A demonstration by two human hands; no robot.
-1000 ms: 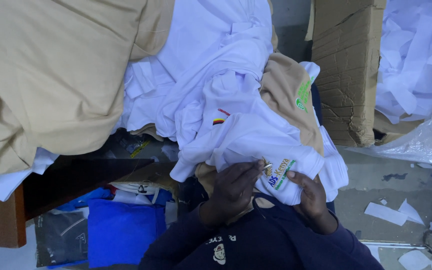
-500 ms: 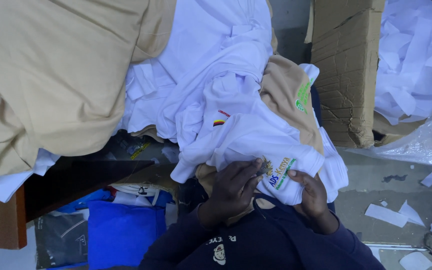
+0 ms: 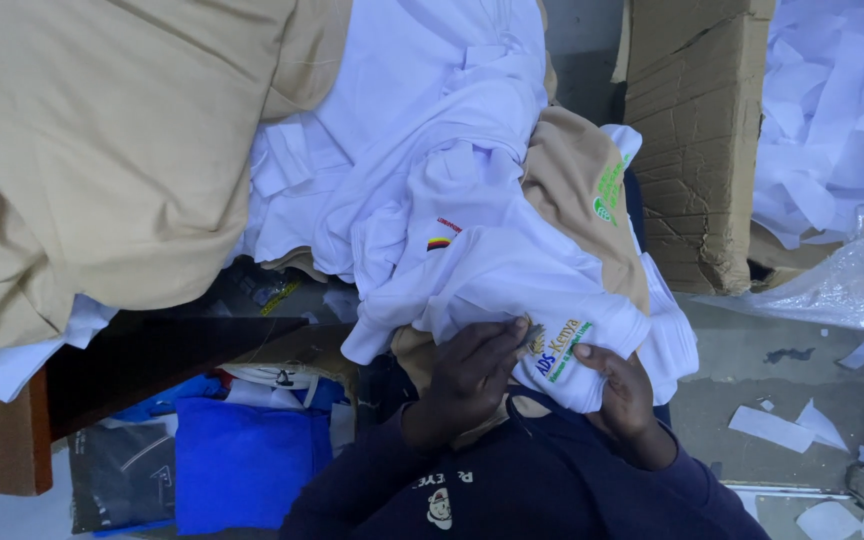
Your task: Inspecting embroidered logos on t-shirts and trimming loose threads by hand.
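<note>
Presently we are gripping the white shirt (image 3: 512, 270) on our lap, left hand (image 3: 467, 375) and right hand (image 3: 622, 392) both pinching closed around its printed emblem (image 3: 559, 345), beside the tan cloth (image 3: 102, 150).

The white garment (image 3: 512, 270) is soft matt cloth with a stitched emblem, the box (image 3: 697, 130) rough creased cardboard, and the bag (image 3: 842, 285) glossy clear plastic.

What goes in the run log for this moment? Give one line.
left hand: pinching small tool at embroidered logo | right hand: gripping white shirt | around: beige garments, cardboard box
</note>
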